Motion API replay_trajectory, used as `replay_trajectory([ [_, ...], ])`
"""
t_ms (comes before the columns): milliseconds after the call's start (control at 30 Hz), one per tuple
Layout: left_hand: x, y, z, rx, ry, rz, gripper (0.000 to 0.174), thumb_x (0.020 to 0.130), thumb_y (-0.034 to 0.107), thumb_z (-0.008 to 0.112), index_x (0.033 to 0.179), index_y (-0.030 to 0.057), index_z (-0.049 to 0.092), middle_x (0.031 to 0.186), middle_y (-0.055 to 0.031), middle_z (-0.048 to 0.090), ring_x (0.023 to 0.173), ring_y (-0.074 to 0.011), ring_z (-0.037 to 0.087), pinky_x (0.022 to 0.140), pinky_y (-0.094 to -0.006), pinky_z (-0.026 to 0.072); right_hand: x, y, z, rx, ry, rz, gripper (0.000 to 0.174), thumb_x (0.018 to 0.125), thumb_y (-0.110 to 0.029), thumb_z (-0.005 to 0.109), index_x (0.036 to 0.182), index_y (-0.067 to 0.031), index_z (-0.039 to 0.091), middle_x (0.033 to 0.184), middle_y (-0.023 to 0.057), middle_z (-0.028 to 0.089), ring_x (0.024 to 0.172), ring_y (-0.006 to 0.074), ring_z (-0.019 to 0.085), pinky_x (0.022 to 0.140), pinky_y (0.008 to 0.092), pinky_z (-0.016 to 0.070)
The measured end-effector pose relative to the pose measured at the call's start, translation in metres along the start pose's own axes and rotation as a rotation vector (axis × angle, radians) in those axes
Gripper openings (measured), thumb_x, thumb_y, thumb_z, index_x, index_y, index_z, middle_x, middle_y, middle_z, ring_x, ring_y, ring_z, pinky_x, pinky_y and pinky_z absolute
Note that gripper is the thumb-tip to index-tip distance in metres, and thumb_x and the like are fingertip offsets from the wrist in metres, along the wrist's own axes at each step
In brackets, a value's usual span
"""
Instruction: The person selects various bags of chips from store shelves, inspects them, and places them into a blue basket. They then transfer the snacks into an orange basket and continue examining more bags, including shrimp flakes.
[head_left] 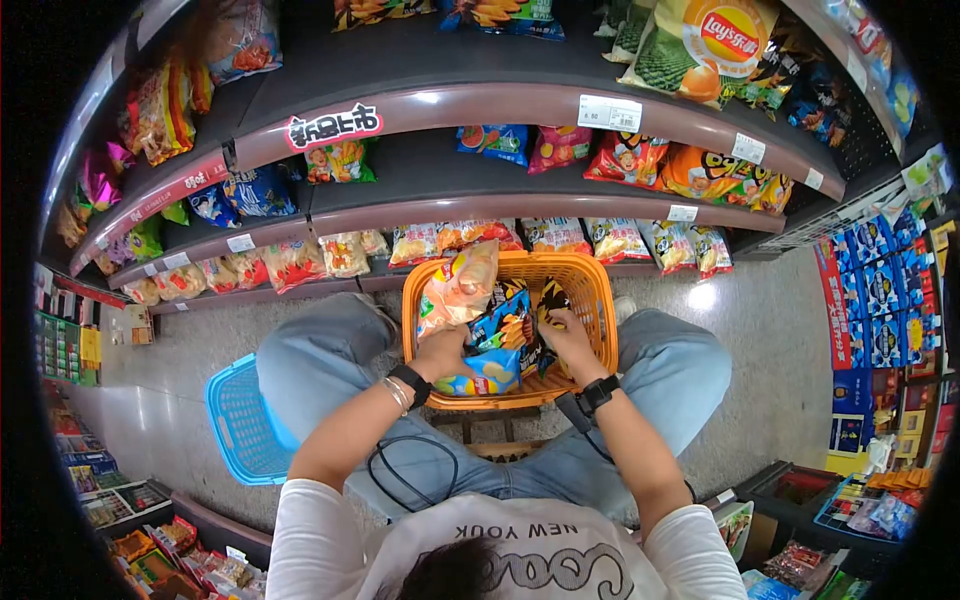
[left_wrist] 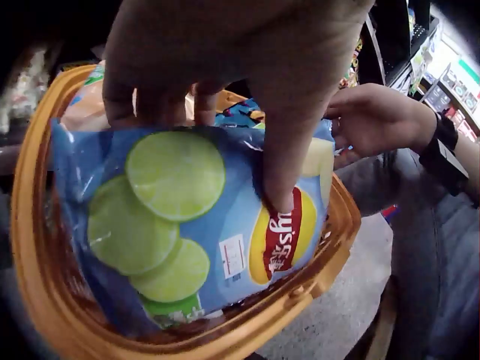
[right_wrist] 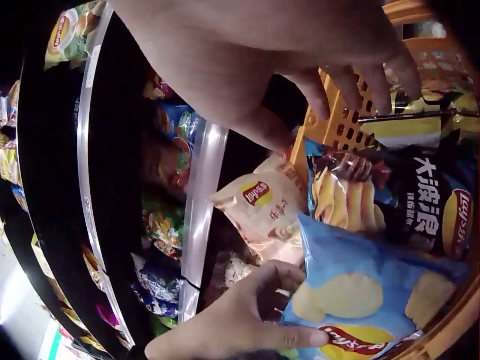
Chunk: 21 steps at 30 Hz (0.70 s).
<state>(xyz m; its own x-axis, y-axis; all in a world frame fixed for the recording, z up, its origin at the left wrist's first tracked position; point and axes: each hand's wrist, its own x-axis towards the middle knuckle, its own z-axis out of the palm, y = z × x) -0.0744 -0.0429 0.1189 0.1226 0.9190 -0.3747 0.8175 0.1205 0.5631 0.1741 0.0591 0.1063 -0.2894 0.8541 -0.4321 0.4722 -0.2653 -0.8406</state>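
An orange basket (head_left: 594,270) stands between the person's knees with several chip bags inside. The left hand (head_left: 440,353) pinches a blue Lay's chip bag (left_wrist: 187,225) with lime slices on it, thumb on the front and fingers behind its top edge. Beside it lies a black and blue Lay's bag of wavy chips (right_wrist: 397,191). A pink Lay's bag (head_left: 462,285) leans at the basket's far left. On the right, the right hand (head_left: 568,340) hangs over the basket with loosely bent fingers, close to a black and yellow bag (right_wrist: 405,127).
Snack shelves (head_left: 450,115) curve across the front, filled with packets. A blue basket (head_left: 240,425) is on the floor by the person's left knee. Blue packs (head_left: 882,280) hang in a display at the far right. A dark cable (head_left: 375,465) loops near the left forearm.
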Motion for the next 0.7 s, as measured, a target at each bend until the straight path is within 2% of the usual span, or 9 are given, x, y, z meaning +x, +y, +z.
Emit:
replay_trajectory([
  [67,0.002,-0.011,0.0,-0.131,-0.14,0.012,0.051,0.059,0.037,0.084,0.095,0.0055,0.067,0.085,-0.0104,0.068,0.083,-0.0263,0.065,0.073,-0.0358,0.0494,0.011,0.011,0.0,0.074,0.012,-0.032,0.048,0.085,-0.029,0.067,0.12,0.0007,0.054,0.121,0.017,0.055,0.113,0.0279,0.052,0.093,0.0387,0.0425],
  [100,-0.001,-0.011,0.002,-0.108,-0.099,0.023,0.036,0.063,0.033,0.083,0.087,0.0085,0.072,0.082,-0.0082,0.07,0.076,-0.022,0.066,0.067,-0.0338,0.0501,0.01,0.004,-0.001,0.101,0.014,-0.018,0.045,0.085,-0.026,0.067,0.119,0.0011,0.055,0.117,0.0163,0.058,0.11,0.0264,0.054,0.092,0.0376,0.043],
  [233,-0.002,-0.009,-0.006,-0.104,-0.119,0.041,0.024,0.066,0.029,0.081,0.082,0.0124,0.074,0.079,-0.0046,0.07,0.078,-0.0203,0.066,0.071,-0.0331,0.0482,0.012,-0.009,-0.005,0.146,-0.044,-0.038,0.034,0.087,-0.016,0.062,0.116,0.0001,0.055,0.107,0.0102,0.063,0.1,0.0174,0.059,0.086,0.0284,0.0451],
  [333,-0.002,-0.007,-0.03,-0.409,-0.126,0.169,0.02,0.07,0.025,0.081,0.082,0.0104,0.074,0.075,-0.004,0.069,0.073,-0.0152,0.065,0.068,-0.0305,0.0484,0.002,-0.03,-0.019,0.238,-0.109,-0.036,0.03,0.091,-0.019,0.058,0.116,-0.0017,0.056,0.107,0.0079,0.064,0.099,0.0177,0.06,0.086,0.0291,0.0458],
  [400,-0.006,0.003,-0.053,-0.673,-0.082,0.078,0.015,0.078,0.021,0.077,0.08,0.0073,0.071,0.074,-0.0012,0.067,0.068,-0.0107,0.061,0.063,-0.0255,0.0469,-0.003,-0.047,-0.03,0.394,-0.143,0.041,0.031,0.094,-0.023,0.056,0.117,-0.0028,0.056,0.108,0.007,0.064,0.1,0.0189,0.06,0.087,0.0299,0.046],
  [467,-0.004,0.009,-0.075,-0.968,-0.019,-0.026,0.014,0.081,0.02,0.075,0.08,0.0069,0.069,0.073,0.0006,0.066,0.068,-0.0099,0.06,0.063,-0.0235,0.0458,-0.005,-0.064,-0.034,0.567,-0.242,0.013,0.044,0.096,-0.032,0.053,0.127,-0.0016,0.049,0.121,0.0107,0.058,0.11,0.0209,0.055,0.094,0.0339,0.042],
  [567,0.003,0.023,-0.095,-1.486,-0.034,-0.024,0.008,0.088,0.017,0.067,0.088,0.0104,0.061,0.089,-0.0007,0.065,0.082,-0.0121,0.063,0.074,-0.0275,0.0507,-0.004,-0.09,-0.036,0.751,-0.456,-0.106,0.06,0.095,-0.037,0.054,0.137,0.0015,0.037,0.135,0.0163,0.047,0.125,0.0253,0.044,0.105,0.0372,0.0336],
  [667,0.018,0.025,-0.095,-1.726,0.043,0.056,0.01,0.092,0.018,0.061,0.096,0.0108,0.055,0.104,-0.0037,0.062,0.097,-0.0163,0.062,0.087,-0.0366,0.0518,0.007,-0.1,-0.019,0.514,-0.467,-0.275,0.062,0.091,-0.03,0.061,0.138,0.0015,0.035,0.132,0.016,0.048,0.125,0.0227,0.044,0.105,0.0358,0.0341],
  [700,0.021,0.034,-0.099,-1.761,0.06,0.085,0.01,0.093,0.018,0.06,0.096,0.0104,0.055,0.105,-0.0042,0.062,0.099,-0.0171,0.061,0.088,-0.0374,0.0513,0.006,-0.114,-0.018,0.459,-0.498,-0.3,0.065,0.087,-0.021,0.068,0.138,0.0005,0.033,0.132,0.0093,0.048,0.119,0.0182,0.048,0.101,0.0319,0.0391],
])
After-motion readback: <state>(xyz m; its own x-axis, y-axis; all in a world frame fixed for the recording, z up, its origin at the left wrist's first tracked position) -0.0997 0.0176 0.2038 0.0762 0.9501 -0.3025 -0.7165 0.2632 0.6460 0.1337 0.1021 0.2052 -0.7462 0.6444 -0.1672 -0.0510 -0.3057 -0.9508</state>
